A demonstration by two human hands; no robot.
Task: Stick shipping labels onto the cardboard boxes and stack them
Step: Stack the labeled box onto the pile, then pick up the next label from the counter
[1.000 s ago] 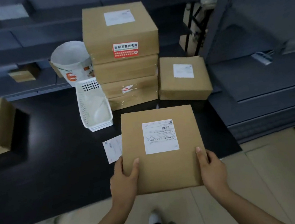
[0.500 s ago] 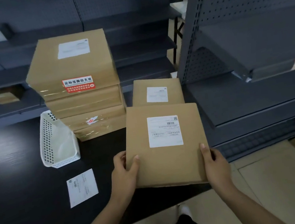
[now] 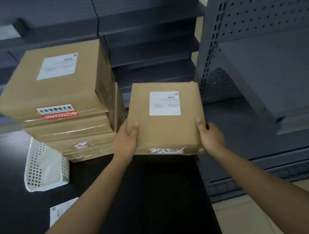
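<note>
I have both hands, left (image 3: pixel 126 142) and right (image 3: pixel 211 137), gripping a labelled box (image 3: pixel 166 123) beside the stack (image 3: pixel 61 103), at the tabletop's (image 3: pixel 164 207) far right. Labelling looks done here; setting it down remains, and a loose label (image 3: pixel 60 211) waits.

A dark grey metal shelving unit with perforated back panels (image 3: pixel 90 7) fills the far side of the room, and its flat shelves run across the whole width. On the right stands a second dark grey steel rack with a slotted upright post (image 3: pixel 211 31), near the viewer, with one deep shelf (image 3: pixel 276 68) that sticks out. Below lies a black table surface with faint wood grain (image 3: pixel 164 207). At the lower right, a pale beige tiled floor (image 3: pixel 254 220) shows. The light is dim and even.
</note>
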